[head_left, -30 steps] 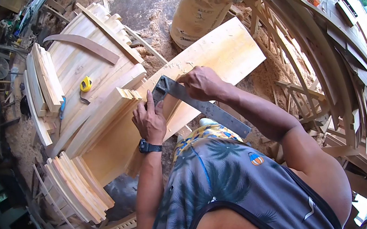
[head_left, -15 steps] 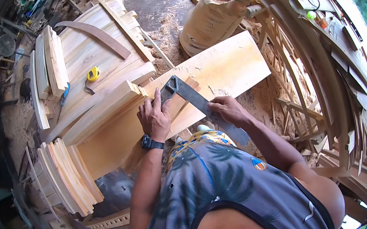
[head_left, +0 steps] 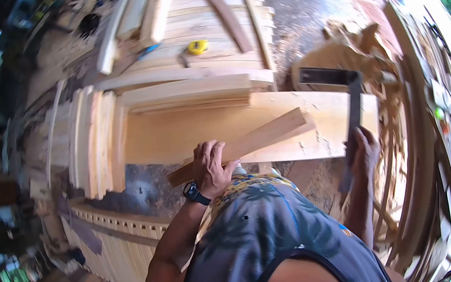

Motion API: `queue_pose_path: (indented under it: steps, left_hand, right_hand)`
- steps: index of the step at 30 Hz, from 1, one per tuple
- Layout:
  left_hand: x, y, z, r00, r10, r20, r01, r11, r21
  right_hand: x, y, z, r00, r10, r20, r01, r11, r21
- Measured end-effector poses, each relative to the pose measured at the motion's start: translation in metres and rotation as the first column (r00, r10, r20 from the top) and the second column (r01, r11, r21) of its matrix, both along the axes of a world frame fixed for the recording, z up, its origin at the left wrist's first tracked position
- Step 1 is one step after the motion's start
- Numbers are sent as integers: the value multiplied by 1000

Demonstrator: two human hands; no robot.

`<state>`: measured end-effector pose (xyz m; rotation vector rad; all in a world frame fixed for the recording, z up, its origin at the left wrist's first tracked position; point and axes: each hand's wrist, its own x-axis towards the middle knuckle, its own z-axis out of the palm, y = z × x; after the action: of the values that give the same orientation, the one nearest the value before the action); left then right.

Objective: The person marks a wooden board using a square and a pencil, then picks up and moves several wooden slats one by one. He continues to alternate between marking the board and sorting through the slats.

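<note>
My left hand point(head_left: 212, 166), with a dark watch on its wrist, is wrapped around a short wooden board point(head_left: 262, 136). The board lies slanted over a wide, pale plank point(head_left: 178, 130), its near end sticking out past the plank's front edge. Off to the right, my right hand point(head_left: 364, 153) grips the long dark blade of a try square point(head_left: 354, 105). The square's thick stock points left, above the plank's right end. Several narrow boards point(head_left: 190, 91) are stacked along the plank's far side.
A yellow tape measure point(head_left: 198, 47) rests on light slats beyond the plank. Upright boards point(head_left: 93, 142) stand in a row at the left. A large sack point(head_left: 334, 53) sits at the back right, and long timbers point(head_left: 429, 112) lean along the right side.
My right hand has carried the try square away to the right, off the board. My left hand has closed around the short board and shifted it. The camera view has turned.
</note>
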<state>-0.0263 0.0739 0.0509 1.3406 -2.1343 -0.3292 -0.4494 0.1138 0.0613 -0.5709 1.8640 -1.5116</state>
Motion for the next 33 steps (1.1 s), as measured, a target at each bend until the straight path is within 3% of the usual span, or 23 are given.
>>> queue_pose_path:
  steps: [3,6,10,12,16,18,19,20,22,23,25,28,29,31,33]
  left_hand:
    - [68,13,1,968,244,-52,-248,960,-128]
    - [141,18,-16,820,554,-143,-572,789,-225]
    - [243,5,-56,557,829,55,-814,557,-166]
    - [288,-5,-88,464,858,220,-843,504,-187]
    - [321,-27,-101,459,831,315,-858,506,-83]
    - [330,-42,-102,496,805,326,-861,505,63]
    - [338,-50,-112,543,794,273,-818,574,-42]
    - [348,-58,-121,546,792,272,-816,577,-42]
    - [352,-71,-118,476,755,451,-762,610,-217]
    - [351,-76,-118,482,751,452,-759,615,-212]
    - [339,-87,-106,315,753,578,-750,571,-334]
    - [341,-99,-105,240,751,615,-747,548,-377]
    - [346,-100,-110,205,749,630,-678,573,-460]
    - [352,-102,-114,286,745,603,-748,567,-345]
    - [389,-111,-146,445,777,446,-734,602,-316]
  right_hand:
    - [-11,-2,-3,999,-31,16,32,998,-56]
    - [-11,-7,1,997,-73,5,73,996,-58]
    - [10,-18,14,997,-76,-10,75,996,-55]
    - [11,-23,9,999,-33,-9,33,998,-46]
    - [28,-34,13,1000,-9,18,10,998,-61]
    - [32,-32,15,999,31,21,-30,998,-51]
    - [33,-29,15,997,68,25,-67,997,-34]
    - [36,-28,14,998,64,25,-63,997,-34]
    - [42,-23,15,997,67,32,-67,998,-5]
    - [45,-20,15,998,61,28,-61,998,-1]
    - [49,-15,11,998,59,29,-60,998,25]
    - [53,-8,6,996,45,75,-46,999,6]
    - [50,-5,2,994,57,99,-57,998,-5]
    - [61,-3,4,996,0,84,0,1000,-5]
    - [70,2,17,996,30,84,-32,999,23]
